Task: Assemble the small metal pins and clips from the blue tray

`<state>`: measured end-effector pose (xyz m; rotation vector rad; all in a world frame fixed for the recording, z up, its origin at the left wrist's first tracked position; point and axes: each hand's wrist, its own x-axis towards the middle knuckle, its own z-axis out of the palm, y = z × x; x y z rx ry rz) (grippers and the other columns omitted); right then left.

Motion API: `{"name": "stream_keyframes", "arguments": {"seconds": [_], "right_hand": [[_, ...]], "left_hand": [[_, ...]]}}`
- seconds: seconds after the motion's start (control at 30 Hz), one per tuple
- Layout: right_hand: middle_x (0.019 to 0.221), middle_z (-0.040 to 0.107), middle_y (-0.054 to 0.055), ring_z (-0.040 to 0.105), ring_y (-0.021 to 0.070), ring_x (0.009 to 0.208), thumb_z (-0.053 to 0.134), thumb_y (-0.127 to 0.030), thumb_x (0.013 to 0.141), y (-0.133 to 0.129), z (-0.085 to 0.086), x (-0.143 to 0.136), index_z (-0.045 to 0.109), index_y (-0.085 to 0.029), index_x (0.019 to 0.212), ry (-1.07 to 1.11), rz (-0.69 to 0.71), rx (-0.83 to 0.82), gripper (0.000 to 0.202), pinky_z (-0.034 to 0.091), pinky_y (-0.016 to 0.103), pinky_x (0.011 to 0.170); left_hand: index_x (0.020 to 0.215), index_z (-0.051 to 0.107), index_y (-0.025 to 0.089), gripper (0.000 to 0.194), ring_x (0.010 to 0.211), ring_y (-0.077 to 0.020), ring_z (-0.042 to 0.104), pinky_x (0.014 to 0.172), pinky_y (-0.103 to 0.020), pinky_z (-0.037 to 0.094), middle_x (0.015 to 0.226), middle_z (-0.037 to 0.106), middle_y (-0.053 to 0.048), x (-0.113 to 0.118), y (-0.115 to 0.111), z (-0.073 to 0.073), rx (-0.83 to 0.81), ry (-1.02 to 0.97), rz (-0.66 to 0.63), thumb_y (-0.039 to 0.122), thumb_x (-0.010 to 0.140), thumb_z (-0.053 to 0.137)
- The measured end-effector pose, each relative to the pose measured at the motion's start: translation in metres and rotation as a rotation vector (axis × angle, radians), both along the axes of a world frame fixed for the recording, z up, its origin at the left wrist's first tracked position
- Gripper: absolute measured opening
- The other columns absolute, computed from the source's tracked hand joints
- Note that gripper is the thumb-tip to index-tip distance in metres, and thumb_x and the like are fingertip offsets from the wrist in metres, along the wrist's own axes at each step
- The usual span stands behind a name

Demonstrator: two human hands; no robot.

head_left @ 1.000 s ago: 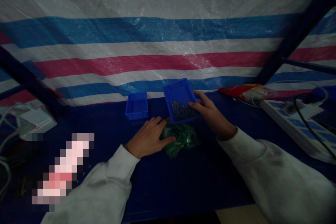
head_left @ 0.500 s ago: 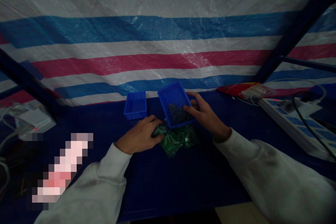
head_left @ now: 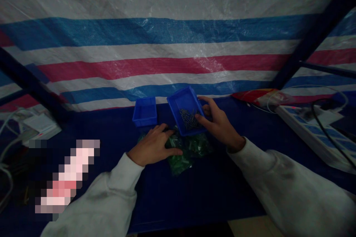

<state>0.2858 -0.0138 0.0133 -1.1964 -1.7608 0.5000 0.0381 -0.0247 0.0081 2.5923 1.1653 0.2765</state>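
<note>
My right hand [head_left: 219, 124] grips a small blue bin [head_left: 180, 100] by its right side, thumb over the rim. The bin is tilted towards me, and a heap of thin dark metal pins or screws [head_left: 189, 118] lies in its lower end. Just below it are green-tinted clear plastic bags [head_left: 179, 163] with small pale pieces inside. My left hand [head_left: 154, 144] rests over the bags, palm down, thumb and fingers apart. Part of the bags is hidden beneath that hand. A second blue bin [head_left: 145, 112] stands upright behind my left hand, with nothing visible in it.
Power strips lie on the dark blue table [head_left: 203, 200]: a long one [head_left: 314, 137] at right, another [head_left: 41, 126] at left, both with cables. A red and yellow packet [head_left: 258, 96] sits at the back right. Striped sheeting [head_left: 167, 29] hangs behind, between dark metal posts.
My left hand has spread its thumb and fingers across the bags, and the green bags have shifted and spread slightly towards me. The right hand still keeps the bin tilted.
</note>
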Motion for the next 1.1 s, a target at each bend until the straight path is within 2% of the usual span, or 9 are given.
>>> {"name": "stream_keyframes", "arguments": {"seconds": [0.1, 0.23, 0.33, 0.43, 0.53, 0.63, 0.87, 0.97, 1.1], "right_hand": [[0.095, 0.059, 0.005, 0.061, 0.0215, 0.081, 0.059, -0.037, 0.088, -0.005, 0.002, -0.003, 0.038, -0.021, 0.14, -0.047, 0.005, 0.048, 0.058, 0.051, 0.036, 0.071], [0.099, 0.061, 0.007, 0.064, 0.0237, 0.086, 0.059, -0.035, 0.087, -0.012, 0.003, -0.008, 0.036, -0.02, 0.14, -0.11, 0.002, 0.111, 0.059, 0.052, 0.039, 0.077], [0.099, 0.062, 0.008, 0.064, 0.0246, 0.086, 0.06, -0.035, 0.087, -0.016, 0.003, -0.012, 0.035, -0.019, 0.14, -0.152, -0.018, 0.139, 0.061, 0.052, 0.04, 0.076], [0.099, 0.064, 0.009, 0.065, 0.0248, 0.083, 0.06, -0.034, 0.087, -0.019, 0.003, -0.015, 0.034, -0.017, 0.14, -0.193, -0.006, 0.167, 0.061, 0.052, 0.039, 0.074], [0.101, 0.064, 0.01, 0.065, 0.0245, 0.082, 0.059, -0.032, 0.088, -0.022, 0.004, -0.018, 0.034, -0.017, 0.139, -0.219, 0.007, 0.207, 0.059, 0.052, 0.039, 0.074], [0.106, 0.064, 0.011, 0.066, 0.0253, 0.084, 0.058, -0.032, 0.088, -0.025, 0.004, -0.02, 0.033, -0.018, 0.139, -0.226, 0.007, 0.233, 0.059, 0.053, 0.04, 0.075], [0.128, 0.058, 0.017, 0.064, 0.0323, 0.107, 0.06, -0.034, 0.086, -0.025, -0.001, -0.023, 0.029, -0.018, 0.144, -0.285, -0.011, 0.304, 0.067, 0.053, 0.047, 0.086], [0.134, 0.055, 0.018, 0.062, 0.033, 0.113, 0.059, -0.034, 0.086, -0.025, -0.004, -0.023, 0.028, -0.019, 0.146, -0.307, -0.025, 0.329, 0.069, 0.053, 0.049, 0.089], [0.14, 0.051, 0.018, 0.059, 0.033, 0.119, 0.059, -0.034, 0.086, -0.026, -0.006, -0.022, 0.026, -0.019, 0.147, -0.35, -0.018, 0.349, 0.071, 0.052, 0.049, 0.093]], "left_hand": [[0.132, 0.054, 0.021, 0.066, 0.118, -0.0279, 0.053, 0.102, -0.04, 0.043, 0.124, 0.056, -0.01, -0.005, 0.005, 0.006, -0.029, -0.023, -0.042, 0.062, 0.081, 0.063], [0.131, 0.056, 0.02, 0.06, 0.118, -0.0277, 0.056, 0.103, -0.041, 0.043, 0.124, 0.059, -0.011, -0.012, -0.002, 0.013, -0.013, -0.021, -0.005, 0.059, 0.085, 0.059], [0.141, 0.045, 0.021, 0.075, 0.126, -0.0318, 0.051, 0.105, -0.047, 0.042, 0.136, 0.053, -0.015, -0.018, -0.023, 0.009, -0.007, -0.011, 0.159, 0.068, 0.083, 0.054], [0.149, 0.034, 0.021, 0.092, 0.14, -0.0423, 0.032, 0.107, -0.061, 0.035, 0.152, 0.035, -0.021, -0.022, -0.046, -0.003, -0.015, 0.051, 0.349, 0.077, 0.078, 0.052], [0.15, 0.03, 0.022, 0.087, 0.145, -0.0407, 0.023, 0.109, -0.062, 0.032, 0.155, 0.03, -0.02, -0.019, -0.062, -0.01, -0.017, 0.045, 0.439, 0.075, 0.083, 0.046], [0.15, 0.029, 0.023, 0.085, 0.143, -0.0399, 0.028, 0.106, -0.061, 0.036, 0.153, 0.033, -0.022, -0.01, -0.071, -0.007, -0.01, 0.035, 0.482, 0.074, 0.084, 0.043], [0.147, 0.037, 0.019, 0.092, 0.129, -0.0468, 0.046, 0.1, -0.059, 0.039, 0.147, 0.04, -0.027, 0.009, -0.075, 0.007, 0.085, 0.161, 0.457, 0.077, 0.077, 0.052], [0.141, 0.044, 0.018, 0.089, 0.126, -0.045, 0.047, 0.1, -0.058, 0.039, 0.141, 0.047, -0.024, 0.008, -0.061, 0.013, 0.122, 0.148, 0.38, 0.078, 0.076, 0.052], [0.127, 0.057, 0.02, 0.072, 0.114, -0.0362, 0.056, 0.097, -0.049, 0.043, 0.123, 0.059, -0.016, 0.003, -0.032, 0.02, 0.063, 0.055, 0.238, 0.074, 0.078, 0.054]]}}
